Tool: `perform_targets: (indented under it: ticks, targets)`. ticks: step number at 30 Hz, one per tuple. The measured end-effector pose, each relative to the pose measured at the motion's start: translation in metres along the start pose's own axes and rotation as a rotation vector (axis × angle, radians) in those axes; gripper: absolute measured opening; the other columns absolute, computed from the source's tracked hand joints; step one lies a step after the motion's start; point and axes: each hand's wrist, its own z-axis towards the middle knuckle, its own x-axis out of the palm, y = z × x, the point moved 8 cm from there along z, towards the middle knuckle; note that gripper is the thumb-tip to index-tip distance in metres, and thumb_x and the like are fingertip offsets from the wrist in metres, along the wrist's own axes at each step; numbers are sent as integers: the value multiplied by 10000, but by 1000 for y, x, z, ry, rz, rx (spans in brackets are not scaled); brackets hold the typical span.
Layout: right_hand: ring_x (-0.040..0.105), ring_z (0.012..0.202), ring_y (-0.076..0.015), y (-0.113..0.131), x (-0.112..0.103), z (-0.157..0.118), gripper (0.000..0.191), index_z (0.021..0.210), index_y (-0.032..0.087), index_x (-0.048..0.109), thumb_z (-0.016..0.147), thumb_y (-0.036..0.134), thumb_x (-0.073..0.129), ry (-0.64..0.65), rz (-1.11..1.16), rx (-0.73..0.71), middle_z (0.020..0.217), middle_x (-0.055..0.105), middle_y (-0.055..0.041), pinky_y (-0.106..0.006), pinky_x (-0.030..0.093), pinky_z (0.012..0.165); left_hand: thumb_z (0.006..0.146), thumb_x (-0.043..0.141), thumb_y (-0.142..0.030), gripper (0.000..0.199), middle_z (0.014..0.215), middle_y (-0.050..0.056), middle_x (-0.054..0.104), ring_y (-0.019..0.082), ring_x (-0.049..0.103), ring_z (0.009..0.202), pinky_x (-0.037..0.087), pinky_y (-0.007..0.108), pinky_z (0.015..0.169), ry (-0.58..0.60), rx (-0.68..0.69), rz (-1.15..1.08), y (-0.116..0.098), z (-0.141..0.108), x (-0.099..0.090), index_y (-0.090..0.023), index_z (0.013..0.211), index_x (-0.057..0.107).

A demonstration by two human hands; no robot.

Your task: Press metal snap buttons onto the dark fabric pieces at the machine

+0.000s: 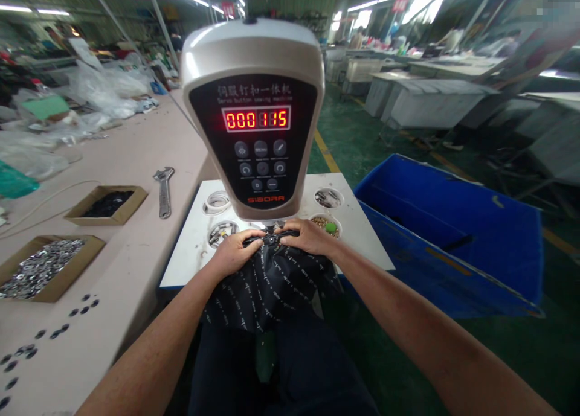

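Observation:
A black cloth piece (281, 283) printed with small white lettering hangs over the front edge of the white machine table (181, 265), down toward my lap. My left hand (235, 250) pinches its gathered top edge on the left, thumb pointing inward. On the right, my right hand (308, 236) grips the same edge. Between the thumbs the cloth sits under the head of the button machine (256, 120), whose red display reads 000115. The exact point where machine and cloth meet is partly hidden by my fingers.
Left on the pale table (136, 265) lie an adjustable wrench (164, 191), a cardboard tray (93, 247) of metal fasteners, another tray (140, 195) of black parts, and several loose dark discs. A blue bin (453, 271) stands at right. Round wells hold small parts, one with a green piece (331, 227).

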Motion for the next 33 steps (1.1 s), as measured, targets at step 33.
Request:
perform_targets:
  ticks: [33]
  targets:
    - [678, 1091, -225, -6, 0, -2, 303, 1128, 212, 766, 832, 253, 718, -48, 30, 29, 1149, 751, -52, -351, 473, 1019, 910, 561, -405, 308, 1178, 5, 754, 255, 681, 1112, 482, 395, 1032, -16, -11, -13, -1, -1, 0, -287, 1136, 732]
